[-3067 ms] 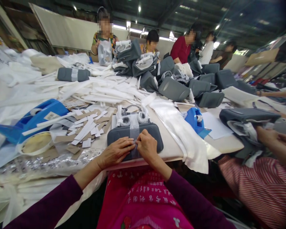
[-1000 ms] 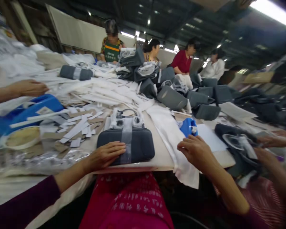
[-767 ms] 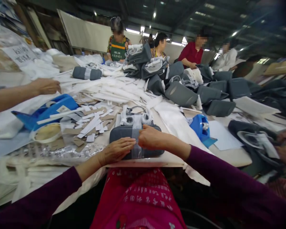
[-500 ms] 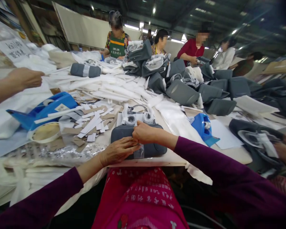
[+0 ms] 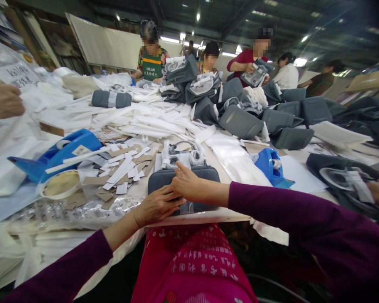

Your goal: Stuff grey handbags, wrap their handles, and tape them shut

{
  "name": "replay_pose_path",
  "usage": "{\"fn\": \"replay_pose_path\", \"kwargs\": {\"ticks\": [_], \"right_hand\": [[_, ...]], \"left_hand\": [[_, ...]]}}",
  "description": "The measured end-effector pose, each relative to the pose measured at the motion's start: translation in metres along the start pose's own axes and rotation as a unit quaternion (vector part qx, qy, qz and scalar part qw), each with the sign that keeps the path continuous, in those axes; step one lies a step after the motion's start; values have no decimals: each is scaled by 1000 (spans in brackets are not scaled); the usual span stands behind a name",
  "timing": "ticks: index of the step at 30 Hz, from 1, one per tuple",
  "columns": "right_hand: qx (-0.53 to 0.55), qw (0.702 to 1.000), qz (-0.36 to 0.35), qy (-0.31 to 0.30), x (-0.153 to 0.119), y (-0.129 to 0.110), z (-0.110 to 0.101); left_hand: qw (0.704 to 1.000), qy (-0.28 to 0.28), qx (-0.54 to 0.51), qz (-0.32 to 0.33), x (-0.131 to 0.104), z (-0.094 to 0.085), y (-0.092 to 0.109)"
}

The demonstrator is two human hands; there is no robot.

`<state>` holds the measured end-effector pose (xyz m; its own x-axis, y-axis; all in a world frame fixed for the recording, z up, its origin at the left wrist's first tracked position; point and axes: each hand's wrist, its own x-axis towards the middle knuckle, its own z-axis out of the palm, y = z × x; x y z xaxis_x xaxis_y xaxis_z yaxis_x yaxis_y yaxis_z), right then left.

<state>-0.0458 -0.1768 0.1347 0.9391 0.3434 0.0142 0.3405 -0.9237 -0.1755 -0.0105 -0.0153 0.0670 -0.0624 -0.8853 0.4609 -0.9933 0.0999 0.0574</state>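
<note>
Grey pad [image 5: 205,173], one; two hands pressing it.

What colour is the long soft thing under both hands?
Dark grey. The padded piece lies under the left hand and right hand, shown in the head view.

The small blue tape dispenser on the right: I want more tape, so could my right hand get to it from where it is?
Probably yes. The right hand rests on the grey case, and between it and the small blue tape dispenser lies only flat clear plastic sheet.
</note>
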Motion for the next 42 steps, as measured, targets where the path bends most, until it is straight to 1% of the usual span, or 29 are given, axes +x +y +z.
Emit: {"fn": "replay_pose_path", "kwargs": {"ticks": [3, 4, 6, 8, 10, 11, 12, 13, 14, 15, 16, 17, 18, 19, 20, 22, 23, 25, 26, 28, 29, 31, 33, 38, 42], "right_hand": [[-125, 990, -69, -20, 5, 7, -2], [-159, 984, -79, -23, 8, 13, -5], [-190, 978, -81, -26, 15, 27, -14], [-199, 977, -69, -26, 23, 45, -26], [-196, 980, -25, -16, 29, 63, -38], [-193, 981, 5, 0, 29, 71, -44], [-186, 981, 37, 29, 27, 77, -48], [-172, 980, 71, 73, 22, 83, -51], [-148, 974, 108, 130, 15, 87, -51], [-110, 963, 148, 197, 6, 90, -48], [-58, 943, 194, 263, -5, 93, -42], [8, 917, 239, 319, -17, 95, -34], [76, 886, 280, 361, -29, 97, -23], [142, 861, 316, 374, -40, 100, -12], [205, 840, 348, 363, -50, 102, 0], [331, 807, 390, 295, -63, 104, 20], [374, 795, 396, 266, -66, 105, 28], [421, 782, 394, 237, -68, 104, 37], [428, 779, 391, 238, -66, 103, 39], [434, 775, 387, 246, -63, 103, 39], [440, 774, 384, 245, -62, 103, 38], [454, 772, 376, 239, -62, 104, 37], [470, 769, 365, 231, -64, 105, 36], [501, 764, 330, 235, -69, 103, 29], [494, 784, 297, 228, -62, 100, 21]], "left_hand": [[1000, -11, 0, 1, 0, 1, -1], [1000, -14, 1, 2, 0, 1, -1], [1000, -21, 5, 7, 0, 0, -2], [1000, -25, 13, 12, 0, -1, -1], [1000, -22, 20, 5, 0, -2, 0], [1000, -18, 19, -1, 0, -3, 1], [1000, -15, 15, -7, 0, -3, 1], [1000, -11, 11, -12, 1, -4, 2], [1000, -6, 7, -16, 1, -5, 3], [1000, -2, 6, -20, 0, -7, 3], [1000, 1, 7, -23, 0, -9, 4], [1000, 2, 9, -29, 0, -11, 4], [999, 1, 12, -36, 0, -13, 5], [999, -2, 14, -42, 0, -16, 6], [999, -5, 16, -50, -1, -17, 7], [996, 6, 22, -82, -2, -18, 8], [993, 21, 25, -113, -2, -16, 7], [973, 76, 26, -215, -5, -9, 1], [954, 108, 17, -280, -7, -4, -4], [898, 162, -30, -408, -11, 6, -16], [869, 175, -67, -459, -14, 9, -23], [822, 178, -148, -520, -17, 13, -34], [797, 171, -208, -540, -17, 11, -39], [775, 167, -251, -556, -12, -1, -35], [759, 153, -251, -581, -21, 0, -28]]}}
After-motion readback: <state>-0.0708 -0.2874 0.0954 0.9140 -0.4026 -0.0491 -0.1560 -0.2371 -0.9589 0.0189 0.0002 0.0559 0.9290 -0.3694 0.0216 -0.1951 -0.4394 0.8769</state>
